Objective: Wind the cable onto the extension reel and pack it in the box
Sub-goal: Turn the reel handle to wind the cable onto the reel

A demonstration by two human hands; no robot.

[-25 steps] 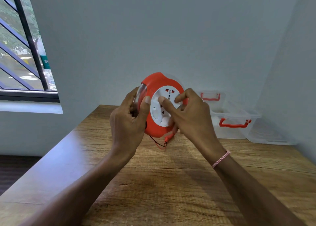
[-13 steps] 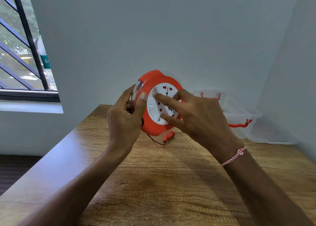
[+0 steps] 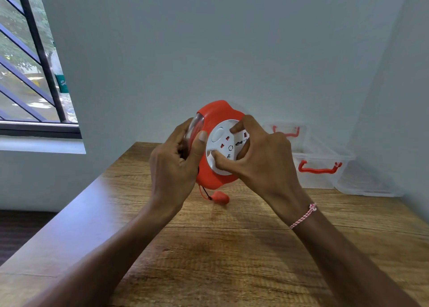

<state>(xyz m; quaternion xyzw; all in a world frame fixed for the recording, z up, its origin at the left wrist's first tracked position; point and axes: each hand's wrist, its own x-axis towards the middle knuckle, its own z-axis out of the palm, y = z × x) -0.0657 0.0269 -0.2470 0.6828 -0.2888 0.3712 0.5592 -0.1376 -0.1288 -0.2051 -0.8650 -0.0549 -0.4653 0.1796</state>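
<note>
The left hand [image 3: 173, 165] is gripping the round orange plastic extension reel [image 3: 214, 144] above the wooden bench's [image 3: 232, 248] far edge; the right hand's [image 3: 260, 160] fingers are pressing its white socket dial, now rotated further; only a short cable tail with 1 orange plug [image 3: 220, 197] is dangling; the clear box [image 3: 320, 167] is waiting at the far right corner.

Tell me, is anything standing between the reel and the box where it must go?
Nothing visible does. The reel is held above the table by the left hand and right hand. The box stands at the far right by the wall, and the table between shows bare.
</note>
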